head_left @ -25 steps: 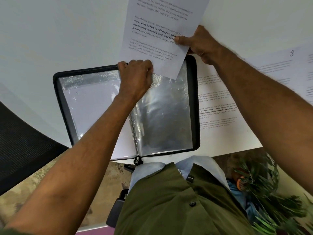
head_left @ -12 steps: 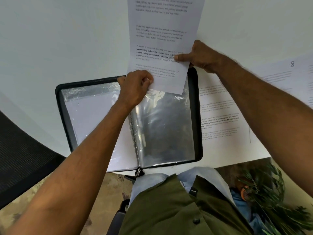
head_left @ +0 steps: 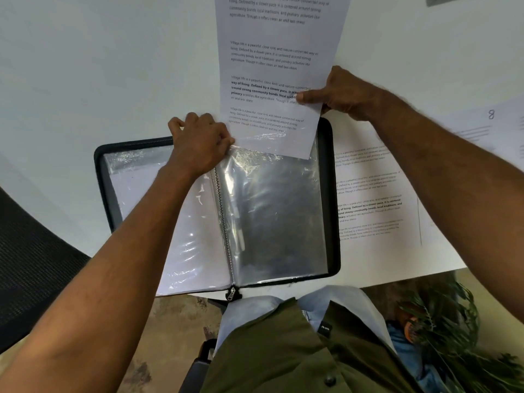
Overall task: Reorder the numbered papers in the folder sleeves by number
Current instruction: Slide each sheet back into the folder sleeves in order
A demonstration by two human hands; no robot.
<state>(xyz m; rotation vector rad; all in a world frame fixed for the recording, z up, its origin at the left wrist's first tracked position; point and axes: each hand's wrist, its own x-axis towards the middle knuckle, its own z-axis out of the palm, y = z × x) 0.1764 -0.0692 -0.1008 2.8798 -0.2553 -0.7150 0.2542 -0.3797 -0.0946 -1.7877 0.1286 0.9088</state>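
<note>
A black zip folder (head_left: 330,199) lies open on the white table, its clear sleeves (head_left: 272,217) shining. My right hand (head_left: 343,95) pinches the right edge of a printed paper (head_left: 272,69) whose lower end sits in the mouth of the right-hand sleeve. My left hand (head_left: 198,143) grips the top edge of that sleeve near the spine. The left-hand sleeve (head_left: 158,211) holds a white sheet. The held paper's number is out of view.
Loose printed papers (head_left: 371,194) lie on the table right of the folder, one marked 8 (head_left: 491,114). A black mesh chair (head_left: 31,262) stands at the left. A green plant (head_left: 442,330) is low on the right. The table edge (head_left: 397,277) runs just below the folder.
The paper has slid down toward me, so its lower end now reaches into the sleeve's mouth. Both hands kept their grips and shifted with it.
</note>
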